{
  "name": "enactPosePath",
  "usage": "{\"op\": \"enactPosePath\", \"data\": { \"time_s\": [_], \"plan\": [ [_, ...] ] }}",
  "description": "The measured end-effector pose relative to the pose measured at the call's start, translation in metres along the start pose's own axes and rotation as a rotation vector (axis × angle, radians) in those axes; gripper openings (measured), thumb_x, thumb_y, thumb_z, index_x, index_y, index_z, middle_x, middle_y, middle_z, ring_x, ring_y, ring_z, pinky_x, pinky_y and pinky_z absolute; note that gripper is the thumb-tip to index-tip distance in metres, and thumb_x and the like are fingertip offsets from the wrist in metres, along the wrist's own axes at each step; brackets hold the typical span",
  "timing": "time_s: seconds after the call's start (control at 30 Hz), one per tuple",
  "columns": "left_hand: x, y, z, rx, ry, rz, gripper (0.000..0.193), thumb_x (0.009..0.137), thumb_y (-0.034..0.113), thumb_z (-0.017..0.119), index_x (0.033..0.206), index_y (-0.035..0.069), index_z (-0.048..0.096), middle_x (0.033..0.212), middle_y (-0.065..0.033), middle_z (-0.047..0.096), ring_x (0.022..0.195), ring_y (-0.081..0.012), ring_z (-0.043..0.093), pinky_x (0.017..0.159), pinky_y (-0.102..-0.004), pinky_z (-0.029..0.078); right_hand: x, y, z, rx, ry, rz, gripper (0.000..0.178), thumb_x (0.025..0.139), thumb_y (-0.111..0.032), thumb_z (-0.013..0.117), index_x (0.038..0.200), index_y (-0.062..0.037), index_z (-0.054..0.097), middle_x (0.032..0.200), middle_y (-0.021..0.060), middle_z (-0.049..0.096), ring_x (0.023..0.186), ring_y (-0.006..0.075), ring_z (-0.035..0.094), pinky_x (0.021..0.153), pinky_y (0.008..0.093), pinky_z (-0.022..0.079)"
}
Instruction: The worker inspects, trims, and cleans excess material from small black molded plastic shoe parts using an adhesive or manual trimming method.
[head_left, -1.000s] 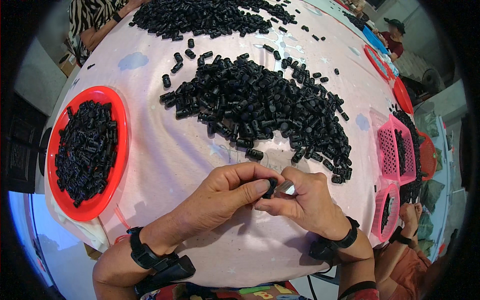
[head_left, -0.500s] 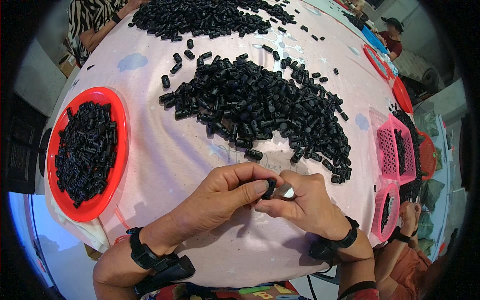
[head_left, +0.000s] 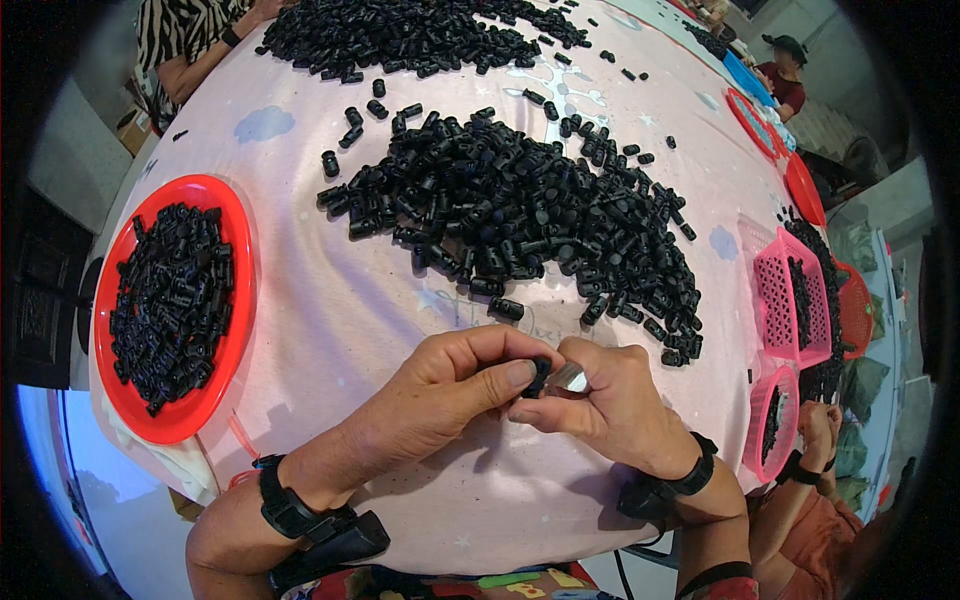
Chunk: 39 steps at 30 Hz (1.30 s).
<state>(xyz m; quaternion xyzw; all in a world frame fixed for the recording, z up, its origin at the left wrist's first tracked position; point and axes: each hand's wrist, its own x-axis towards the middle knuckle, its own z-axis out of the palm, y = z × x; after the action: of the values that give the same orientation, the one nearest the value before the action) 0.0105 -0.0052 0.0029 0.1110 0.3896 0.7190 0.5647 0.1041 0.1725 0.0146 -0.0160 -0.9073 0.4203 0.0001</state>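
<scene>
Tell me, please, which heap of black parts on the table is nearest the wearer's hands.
The middle heap, just beyond the left hand and right hand; the far heap and rightmost heap lie farther off.

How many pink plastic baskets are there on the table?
2: a rectangular pink plastic basket on the right side, and a rounded pink plastic basket just below it in the picture. More may be hidden.
</scene>
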Motion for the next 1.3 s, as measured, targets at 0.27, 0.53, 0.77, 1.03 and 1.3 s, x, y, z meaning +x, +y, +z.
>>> {"op": "enactPosePath", "data": {
  "time_s": [0.27, 0.53, 0.77, 1.03, 1.3],
  "plan": [
    [0.001, -0.004, -0.003, 0.001, -0.017, 0.024, 0.022, 0.097, 0.014, 0.051, 0.114, 0.001, 0.058, 0.095, 0.0008, 0.059, 0.083, -0.0022, 0.053, 0.073, -0.0163, 0.046, 0.0, 0.003, 0.001, -0.01, -0.025, 0.016, 0.054, 0.074, -0.053, 0.073, 0.076, -0.0014, 0.059, 0.056, 0.015, 0.059, 0.052, 0.0293, 0.064, 0.047, 0.0328, 0.049],
    [0.001, -0.001, -0.001, 0.017, 0.02, 0.02, 0.025, 0.096, 0.015, 0.053, 0.117, 0.003, 0.055, 0.096, -0.0018, 0.061, 0.084, -0.0066, 0.06, 0.071, -0.0197, 0.052, 0.0, 0.004, 0.004, -0.07, -0.036, -0.008, 0.044, 0.076, -0.044, 0.074, 0.079, -0.0018, 0.062, 0.056, 0.0142, 0.06, 0.052, 0.0281, 0.065, 0.049, 0.0331, 0.05],
    [-0.003, 0.003, -0.004, -0.222, -0.063, -0.034, 0.033, 0.094, 0.02, 0.056, 0.123, 0.003, 0.05, 0.093, -0.0012, 0.058, 0.08, -0.0046, 0.052, 0.071, -0.0178, 0.045, 0.002, -0.01, -0.01, 0.143, 0.202, -0.144, 0.019, 0.081, -0.013, 0.071, 0.094, -0.0016, 0.063, 0.084, 0.01, 0.069, 0.062, 0.0155, 0.067, 0.055, 0.0264, 0.05],
    [0.0, 0.0, -0.008, -0.232, -0.124, -0.078, 0.029, 0.095, 0.02, 0.056, 0.118, 0.004, 0.05, 0.094, -0.0012, 0.057, 0.081, -0.004, 0.05, 0.072, -0.0169, 0.044, 0.006, 0.003, -0.01, 0.454, -0.043, -0.097, 0.026, 0.083, -0.006, 0.066, 0.108, -0.0036, 0.063, 0.092, 0.0079, 0.068, 0.072, 0.0111, 0.063, 0.066, 0.0233, 0.048],
    [-0.001, 0.007, -0.007, 0.06, -0.054, -0.074, 0.029, 0.094, 0.02, 0.057, 0.117, 0.002, 0.054, 0.093, -0.0008, 0.06, 0.08, -0.0035, 0.052, 0.072, -0.0172, 0.043, 0.006, -0.007, -0.018, 0.376, -0.082, -0.084, 0.02, 0.081, -0.007, 0.067, 0.101, -0.0042, 0.063, 0.088, 0.0062, 0.067, 0.07, 0.0114, 0.062, 0.065, 0.0225, 0.048]
  ]
}}
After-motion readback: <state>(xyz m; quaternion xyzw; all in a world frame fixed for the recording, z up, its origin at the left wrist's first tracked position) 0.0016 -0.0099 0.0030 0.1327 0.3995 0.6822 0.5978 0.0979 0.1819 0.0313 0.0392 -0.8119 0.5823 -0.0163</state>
